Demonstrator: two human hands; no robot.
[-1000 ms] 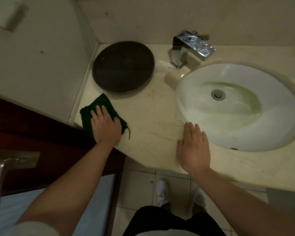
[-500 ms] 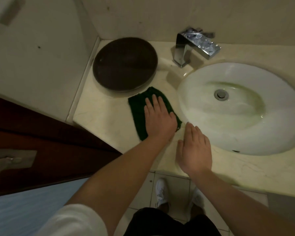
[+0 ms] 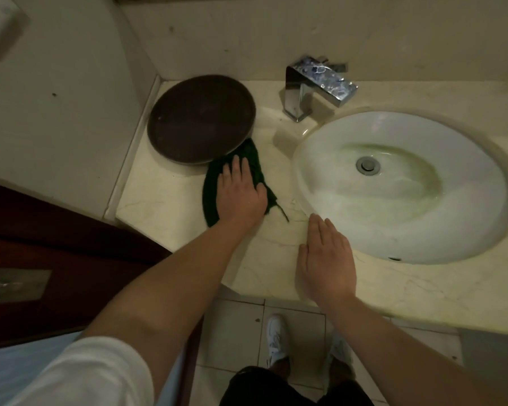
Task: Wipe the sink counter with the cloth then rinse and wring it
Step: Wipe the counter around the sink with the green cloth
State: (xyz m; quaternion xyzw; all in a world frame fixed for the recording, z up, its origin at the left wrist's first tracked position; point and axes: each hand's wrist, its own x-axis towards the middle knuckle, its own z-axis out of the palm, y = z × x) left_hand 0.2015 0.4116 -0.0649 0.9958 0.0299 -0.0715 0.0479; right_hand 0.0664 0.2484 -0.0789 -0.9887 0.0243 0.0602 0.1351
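Note:
A dark green cloth [image 3: 210, 194] lies flat on the beige marble counter [image 3: 159, 203], its far end touching the round dark tray. My left hand [image 3: 239, 194] presses palm-down on the cloth, fingers spread. My right hand [image 3: 324, 262] rests flat on the counter's front edge, beside the sink rim, holding nothing. The white oval sink [image 3: 402, 186] has a greenish stain around its drain [image 3: 367, 164]. A chrome square faucet [image 3: 317, 83] stands behind the sink's left side.
A round dark brown tray [image 3: 200, 118] sits in the counter's back left corner against the wall. A dark wooden door [image 3: 56, 244] is at the left. Below the counter are floor tiles and my white shoes [image 3: 276, 338].
My left hand slid the cloth from the counter's front left edge to the right near the sink, then back up-left against the tray. My right hand stayed planted.

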